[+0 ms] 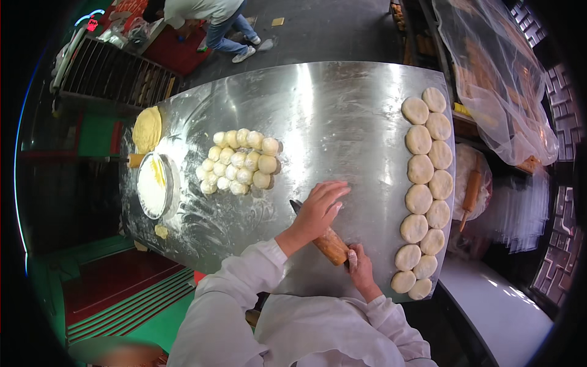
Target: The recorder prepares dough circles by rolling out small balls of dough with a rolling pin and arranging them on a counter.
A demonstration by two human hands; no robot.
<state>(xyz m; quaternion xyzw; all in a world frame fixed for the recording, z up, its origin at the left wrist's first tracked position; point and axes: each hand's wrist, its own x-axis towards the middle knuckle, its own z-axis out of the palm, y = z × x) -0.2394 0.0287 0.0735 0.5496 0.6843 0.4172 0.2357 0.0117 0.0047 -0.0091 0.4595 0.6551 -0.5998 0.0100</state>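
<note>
My right hand is closed on the dark handle at the near end of a wooden rolling pin, which lies slanted over the metal table. With fingers extended, my left hand is over the pin's far part; whether its palm touches the wood cannot be told. The pin's other dark handle sticks out beyond that hand. Several floured dough balls sit grouped left of centre. Flattened dough rounds form two columns along the right edge. What lies beneath my left hand is hidden.
A round container of flour stands at the left, beside a flat piece of dough and a dough scrap. Another rolling pin rests on plastic beyond the right edge. A person bends over beyond the table's far side. Plastic sheeting covers a rack.
</note>
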